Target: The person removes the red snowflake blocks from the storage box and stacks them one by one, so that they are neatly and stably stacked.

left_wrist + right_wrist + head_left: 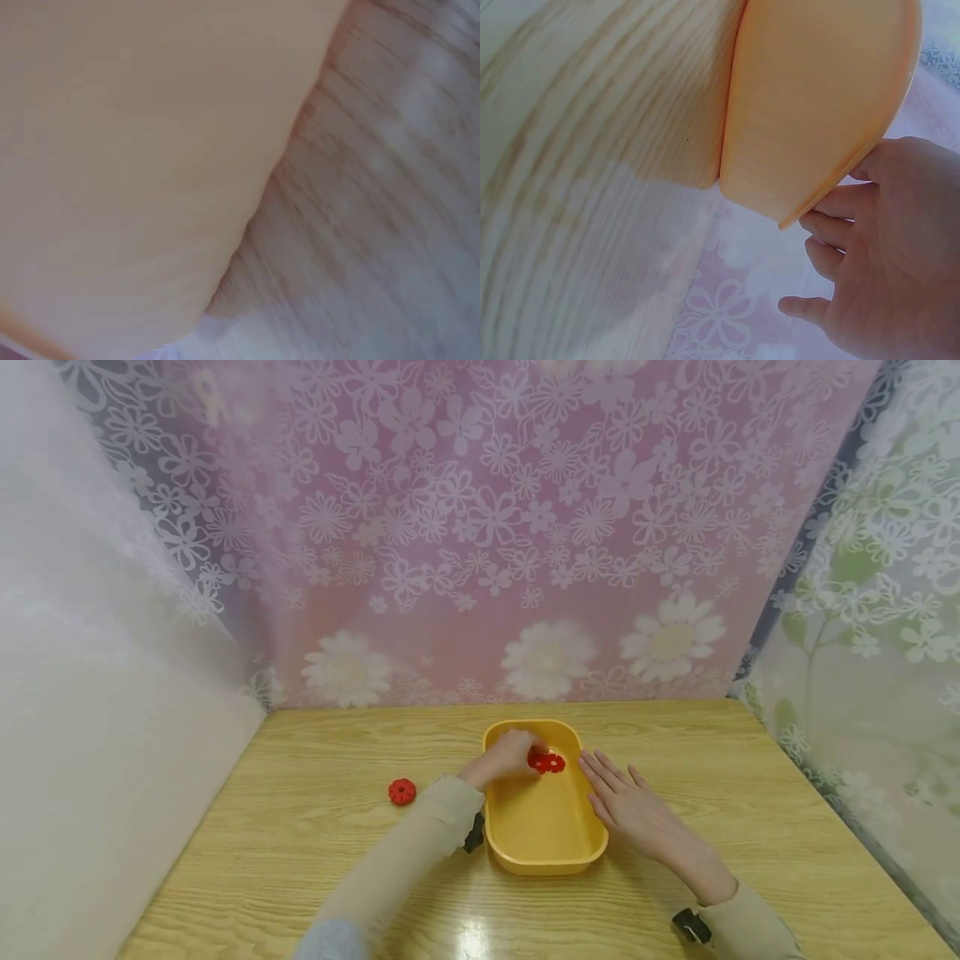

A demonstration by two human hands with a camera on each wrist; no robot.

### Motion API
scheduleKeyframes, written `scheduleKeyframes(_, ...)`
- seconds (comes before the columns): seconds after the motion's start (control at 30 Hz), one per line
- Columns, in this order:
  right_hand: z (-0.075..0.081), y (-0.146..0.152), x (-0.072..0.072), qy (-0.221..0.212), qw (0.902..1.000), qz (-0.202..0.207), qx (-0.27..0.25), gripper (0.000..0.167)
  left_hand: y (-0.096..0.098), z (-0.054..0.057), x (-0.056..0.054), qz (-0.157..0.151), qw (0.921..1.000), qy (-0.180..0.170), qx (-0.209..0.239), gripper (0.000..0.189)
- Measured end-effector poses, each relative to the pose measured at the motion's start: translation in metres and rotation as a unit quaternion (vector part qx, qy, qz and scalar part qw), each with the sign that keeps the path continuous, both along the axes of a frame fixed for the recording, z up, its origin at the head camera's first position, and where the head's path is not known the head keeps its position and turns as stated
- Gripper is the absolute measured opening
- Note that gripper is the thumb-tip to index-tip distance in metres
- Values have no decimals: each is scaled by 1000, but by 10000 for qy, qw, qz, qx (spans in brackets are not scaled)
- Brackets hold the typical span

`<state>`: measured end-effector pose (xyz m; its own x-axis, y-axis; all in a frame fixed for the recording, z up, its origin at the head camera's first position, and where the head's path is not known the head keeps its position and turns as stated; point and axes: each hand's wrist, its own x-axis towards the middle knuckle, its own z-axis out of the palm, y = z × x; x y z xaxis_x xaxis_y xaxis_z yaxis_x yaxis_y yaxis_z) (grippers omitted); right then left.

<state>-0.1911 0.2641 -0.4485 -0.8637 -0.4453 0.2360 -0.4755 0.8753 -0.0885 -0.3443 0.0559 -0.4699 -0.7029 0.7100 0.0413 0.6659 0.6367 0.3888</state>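
A yellow plastic basin (546, 827) stands on the wooden table. My left hand (513, 753) reaches over its left rim and down inside, fingers bent downward. Right by those fingertips, in the far part of the basin, lie red flower-shaped pieces (555, 763); the fingers partly cover them, and I cannot tell whether one is pinched. With fingers extended, my right hand (633, 806) rests against the basin's right rim, as the right wrist view also shows. In the left wrist view, only the basin's outer wall (135, 165) appears, without the hand.
Another red flower-shaped piece (402, 792) lies on the table (315, 860) left of the basin, near the left forearm. Behind the table hangs a pink flowered curtain (480, 635). A pale sheet (112, 693) bounds the left, a green-and-white one (877, 693) the right.
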Motion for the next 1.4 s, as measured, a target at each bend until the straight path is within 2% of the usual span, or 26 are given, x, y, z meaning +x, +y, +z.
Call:
scheduleKeyframes(0.17,-1,0,-1,3,10000,-7,53,54,-1,3,2,-20,9995,-310,-58,40)
scheduleKeyframes(0.33,-2,0,-1,-13,10000,11,46,54,-2,5,5,-17,9991,-380,-166,39)
scheduleKeyframes(0.57,0,0,0,-17,10000,17,29,54,-3,10,11,-44,9990,-324,-289,35)
scheduleKeyframes(0.67,-1,1,-1,-13,10000,30,68,54,-3,9,11,-69,9994,-198,-278,34)
scheduleKeyframes(0.83,-1,1,-1,-16,10000,39,67,54,-4,8,8,-194,9997,-64,135,38)
scheduleKeyframes(1.07,-1,1,-1,20,10000,47,77,54,-11,20,13,-304,9960,-162,824,44)
scheduleKeyframes(1.4,-1,0,-1,-92,9999,31,59,55,-28,33,25,-273,9923,-205,1193,44)
